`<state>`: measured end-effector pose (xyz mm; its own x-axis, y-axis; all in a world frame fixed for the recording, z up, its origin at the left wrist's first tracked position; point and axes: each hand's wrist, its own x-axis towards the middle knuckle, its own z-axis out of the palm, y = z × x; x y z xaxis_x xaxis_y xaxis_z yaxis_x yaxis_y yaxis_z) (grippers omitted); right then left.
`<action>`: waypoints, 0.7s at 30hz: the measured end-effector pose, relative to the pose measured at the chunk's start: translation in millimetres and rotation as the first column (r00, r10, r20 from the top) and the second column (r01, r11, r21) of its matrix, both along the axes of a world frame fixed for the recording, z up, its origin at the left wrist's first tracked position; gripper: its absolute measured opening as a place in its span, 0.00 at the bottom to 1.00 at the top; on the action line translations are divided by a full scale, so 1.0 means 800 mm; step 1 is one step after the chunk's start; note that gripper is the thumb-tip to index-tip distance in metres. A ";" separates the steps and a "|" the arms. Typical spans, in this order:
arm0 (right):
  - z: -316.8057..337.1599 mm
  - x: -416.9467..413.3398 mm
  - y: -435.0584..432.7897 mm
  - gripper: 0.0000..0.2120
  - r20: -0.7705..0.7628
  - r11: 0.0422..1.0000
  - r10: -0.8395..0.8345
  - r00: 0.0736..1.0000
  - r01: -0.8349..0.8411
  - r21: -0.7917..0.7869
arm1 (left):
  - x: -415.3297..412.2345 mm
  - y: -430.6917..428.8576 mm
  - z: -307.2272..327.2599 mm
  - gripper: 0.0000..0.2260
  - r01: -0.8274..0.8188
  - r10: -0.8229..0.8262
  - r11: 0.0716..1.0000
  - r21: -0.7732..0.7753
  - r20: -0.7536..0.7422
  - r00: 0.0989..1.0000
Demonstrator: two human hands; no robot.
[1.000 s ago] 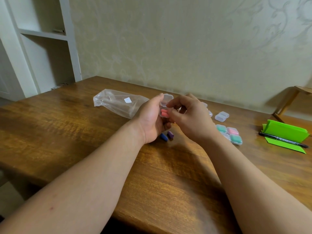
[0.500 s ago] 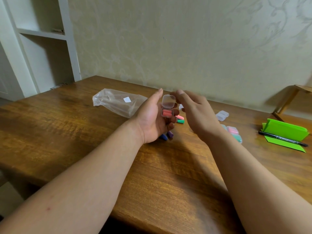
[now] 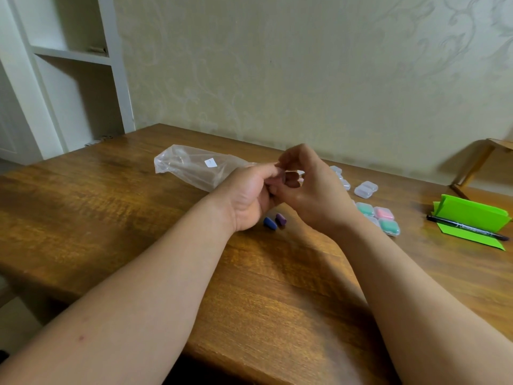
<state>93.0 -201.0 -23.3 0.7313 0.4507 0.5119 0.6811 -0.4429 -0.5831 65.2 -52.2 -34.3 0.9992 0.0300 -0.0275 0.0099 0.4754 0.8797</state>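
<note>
The left hand (image 3: 249, 197) and right hand (image 3: 315, 198) pinch a small case (image 3: 279, 179) between them (plastic bag (image 3: 186, 169) sticker (image 3: 210, 162) unreadable).

Brown wooden table (image 3: 111, 218) against the wall; a crumpled clear plastic bag (image 3: 194, 169) lies at the far side; a blue earplug (image 3: 269, 223) and a purple earplug (image 3: 281, 218) lie just beside each other mid-table; to the right, empty clear cases (image 3: 366, 189), filled cases (image 3: 379, 218), green folded paper (image 3: 472, 215) with a black pen (image 3: 469, 232) across it.
</note>
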 end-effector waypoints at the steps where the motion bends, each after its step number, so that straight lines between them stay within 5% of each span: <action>1: -0.001 0.001 -0.001 0.22 -0.011 1.000 0.004 1.000 -0.004 -0.010 | 0.000 -0.001 -0.001 0.15 -0.009 0.009 1.000 0.027 0.017 1.000; 7: -0.004 0.006 -0.005 0.31 -0.059 0.999 0.037 0.998 -0.038 -0.014 | -0.002 -0.001 -0.001 0.10 -0.023 0.019 0.998 0.053 0.060 0.998; 17: 0.001 0.005 -0.007 0.16 0.062 0.989 -0.001 0.998 0.010 -0.146 | -0.008 -0.010 0.000 0.10 -0.018 0.009 0.990 0.137 0.066 0.998; 21: 0.020 0.003 -0.024 0.15 -0.004 0.982 -0.007 1.000 0.006 -0.188 | -0.009 -0.016 0.002 0.09 0.015 -0.028 0.990 0.143 0.090 0.996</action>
<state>95.6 -220.1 -7.3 0.7369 0.5337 0.4149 0.6751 -0.5496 -0.4921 57.9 -65.0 -32.6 0.9977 0.0054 0.0671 -0.0648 0.3461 0.9360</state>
